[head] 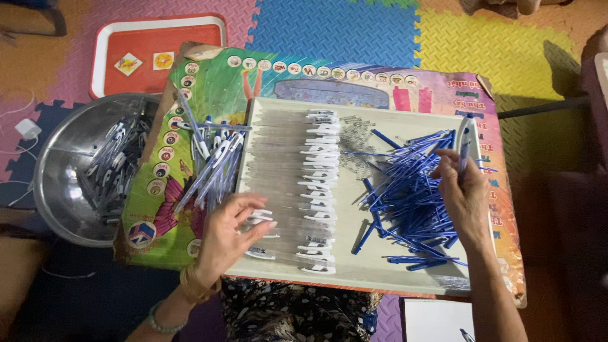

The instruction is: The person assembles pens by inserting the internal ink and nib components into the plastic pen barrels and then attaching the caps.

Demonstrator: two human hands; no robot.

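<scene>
Pen barrels (316,190), uncountably many, under left hand (231,231); right hand (462,190) holds one pen (465,136).

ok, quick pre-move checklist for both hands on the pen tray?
1. Right hand holds one pen upright: ok.
2. Left hand rests on the clear pen barrels at the tray's near left: ok.
3. Blue refills heaped within the right hand's reach: ok.
4. Tray lies flat on the printed cardboard: ok.
5. Assembled pens piled off the tray's left edge, beside the metal bowl: ok.
6. Refill seated in the held pen: cannot tell.
</scene>
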